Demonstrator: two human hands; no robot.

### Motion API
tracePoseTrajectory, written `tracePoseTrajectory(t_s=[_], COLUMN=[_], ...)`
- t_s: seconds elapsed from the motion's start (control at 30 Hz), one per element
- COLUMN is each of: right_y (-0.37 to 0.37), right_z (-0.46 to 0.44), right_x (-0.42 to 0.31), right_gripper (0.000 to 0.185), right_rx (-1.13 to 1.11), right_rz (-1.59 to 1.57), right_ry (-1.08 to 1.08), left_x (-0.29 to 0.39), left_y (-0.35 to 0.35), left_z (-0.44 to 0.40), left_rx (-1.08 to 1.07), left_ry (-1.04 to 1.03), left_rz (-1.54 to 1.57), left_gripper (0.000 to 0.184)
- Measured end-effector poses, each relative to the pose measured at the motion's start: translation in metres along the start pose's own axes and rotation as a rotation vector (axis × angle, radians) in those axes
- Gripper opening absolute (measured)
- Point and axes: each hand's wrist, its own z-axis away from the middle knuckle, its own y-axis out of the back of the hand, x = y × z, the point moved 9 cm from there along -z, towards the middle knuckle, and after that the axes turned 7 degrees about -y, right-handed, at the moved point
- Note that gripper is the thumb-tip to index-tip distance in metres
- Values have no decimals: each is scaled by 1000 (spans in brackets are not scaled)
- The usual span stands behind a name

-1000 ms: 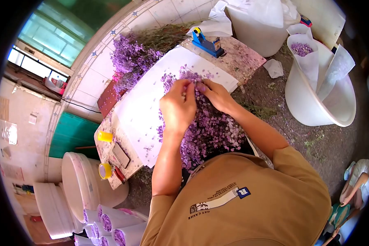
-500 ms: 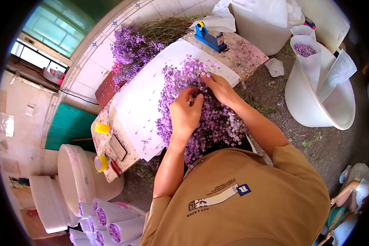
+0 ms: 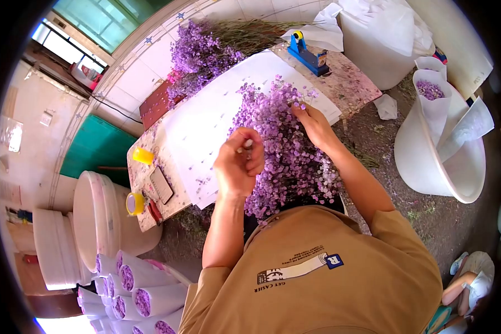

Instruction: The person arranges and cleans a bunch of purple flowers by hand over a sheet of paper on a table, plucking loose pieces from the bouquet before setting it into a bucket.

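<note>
A large bunch of small purple flowers (image 3: pixel 284 161) rests against my body, over the table's near edge. My left hand (image 3: pixel 238 158) is curled closed just left of the bunch. Small pale bits show between its fingers, too small to name. My right hand (image 3: pixel 315 127) is at the bunch's upper right side, thumb and fingers closed on some purple flowers. White paper sheets (image 3: pixel 195 133) lie under and beyond the bunch, with loose petals scattered on them.
On the table are a blue tape dispenser (image 3: pixel 309 55), yellow tape rolls (image 3: pixel 143 156), a phone (image 3: pixel 161 185) and more purple flowers (image 3: pixel 197 53). A white tub (image 3: pixel 428 161) stands right; paper-wrapped bunches (image 3: pixel 142 278) stand lower left. Another person (image 3: pixel 473 278) is at lower right.
My left hand has drawn back from the flowers to the left and closed. My right hand stays at the bunch. The whole view has shifted slightly.
</note>
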Motion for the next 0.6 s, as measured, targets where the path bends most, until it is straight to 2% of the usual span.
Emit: tracePoseTrajectory(t_s=[0.03, 0.07, 0.13, 0.2, 0.27, 0.37, 0.53, 0.6], right_y=[-1, -4, -8, -7, -7, -5, -6, -9], right_z=[0, -2, -4, -1, 1, 5, -2, 2], right_x=[3, 7, 7, 1, -2, -6, 11, 1], right_gripper=[56, 58, 60, 64, 70, 74, 73, 74], right_rx=[-2, -18, -45, -33, -38, -65, -80, -121], right_rz=[0, 11, 29, 44, 74, 60, 78, 60], right_ry=[-7, -16, -14, -22, -52, -114, -106, -80], left_x=[9, 12, 45, 54, 57, 52, 53, 31], left_y=[3, 3, 3, -7, -15, -15, 7, 34], left_z=[3, 3, -3, -10, -14, -19, -18, -29], left_rx=[26, 35, 80, 56, 82, 76, 96, 64], left_ry=[-33, -38, -331, -410, -548, -661, -590, -224], left_rz=[85, 86, -584, -925, -1169, -1245, -1031, -252], left_gripper=[23, 23, 12, 17, 17, 14, 14, 18])
